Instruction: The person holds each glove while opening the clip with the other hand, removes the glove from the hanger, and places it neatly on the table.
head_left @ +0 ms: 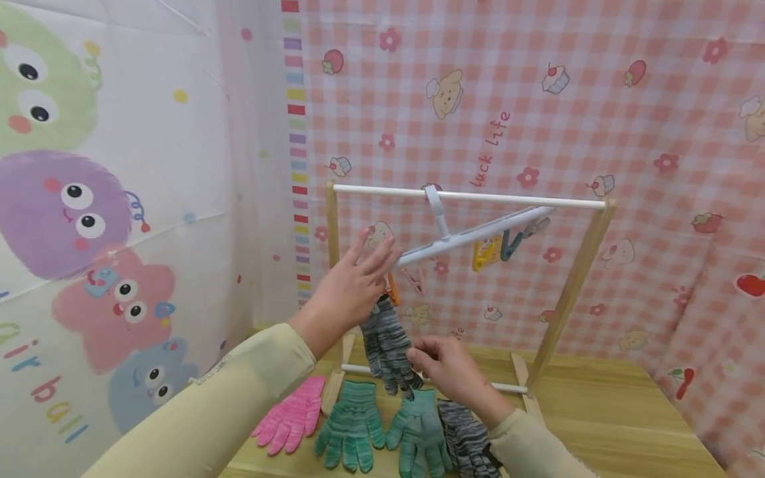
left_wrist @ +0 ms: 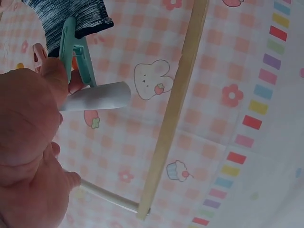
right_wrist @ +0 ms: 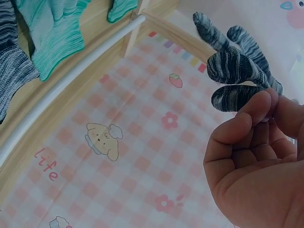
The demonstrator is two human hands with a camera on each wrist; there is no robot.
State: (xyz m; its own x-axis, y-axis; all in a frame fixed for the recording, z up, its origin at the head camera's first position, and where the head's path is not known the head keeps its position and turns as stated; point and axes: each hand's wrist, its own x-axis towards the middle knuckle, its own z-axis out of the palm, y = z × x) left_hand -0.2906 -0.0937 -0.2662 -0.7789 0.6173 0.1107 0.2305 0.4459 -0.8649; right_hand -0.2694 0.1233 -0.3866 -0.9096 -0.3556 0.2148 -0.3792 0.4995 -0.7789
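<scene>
A black-and-grey striped knit glove (head_left: pixel 388 345) hangs fingers down from the low left end of a pale hanger (head_left: pixel 472 237). In the left wrist view, a teal clothespin (left_wrist: pixel 70 42) on the hanger's end bites the cuff of the glove (left_wrist: pixel 61 16). My left hand (head_left: pixel 349 292) is at that end, its thumb and a fingertip pinching the clothespin. My right hand (head_left: pixel 454 372) pinches the edge of the hanging glove between thumb and index finger, as the right wrist view shows; its other fingers (right_wrist: pixel 223 147) are curled.
The hanger hooks over the white top bar (head_left: pixel 508 198) of a wooden-post rack (head_left: pixel 574 285). Orange (head_left: pixel 392 290), pink (head_left: pixel 414 280), yellow (head_left: pixel 487 252) and other clothespins hang along it. On the table (head_left: pixel 621 411) lie a pink glove (head_left: pixel 293 415), two green gloves (head_left: pixel 351 425) and a striped glove (head_left: pixel 469 438).
</scene>
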